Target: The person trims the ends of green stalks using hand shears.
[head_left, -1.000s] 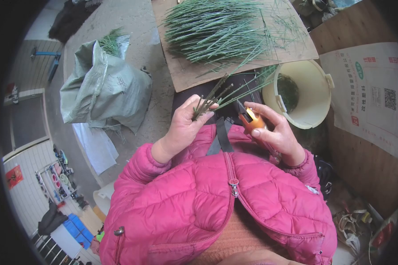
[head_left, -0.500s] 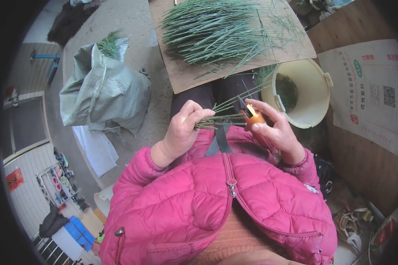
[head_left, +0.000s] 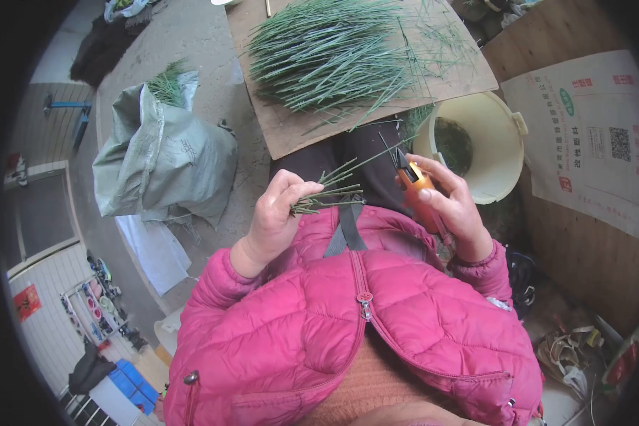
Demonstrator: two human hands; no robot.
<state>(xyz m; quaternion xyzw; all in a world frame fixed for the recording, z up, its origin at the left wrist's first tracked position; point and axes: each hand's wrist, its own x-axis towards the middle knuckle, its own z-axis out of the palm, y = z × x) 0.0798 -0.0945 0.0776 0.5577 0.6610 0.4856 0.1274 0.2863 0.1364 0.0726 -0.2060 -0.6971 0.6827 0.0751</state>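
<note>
My left hand (head_left: pixel 275 213) is closed around a small bunch of thin green stems (head_left: pixel 334 193) that point to the right over my lap. My right hand (head_left: pixel 453 208) grips orange-handled pruning shears (head_left: pixel 417 190), blades pointing up and away, just right of the stem tips. Both hands are held in front of my pink padded jacket (head_left: pixel 348 319).
A big pile of green stems (head_left: pixel 326 53) lies on a cardboard sheet (head_left: pixel 291 128) ahead. A cream plastic bucket (head_left: pixel 500 135) with green cuttings stands at the right. A grey-green woven sack (head_left: pixel 163 160) with stems sits at the left. Printed cardboard (head_left: pixel 589 149) is far right.
The bunch in my left hand swung from pointing up and away to lying level toward the right, then shortened. My right hand with the shears shifted slightly right, away from the stems.
</note>
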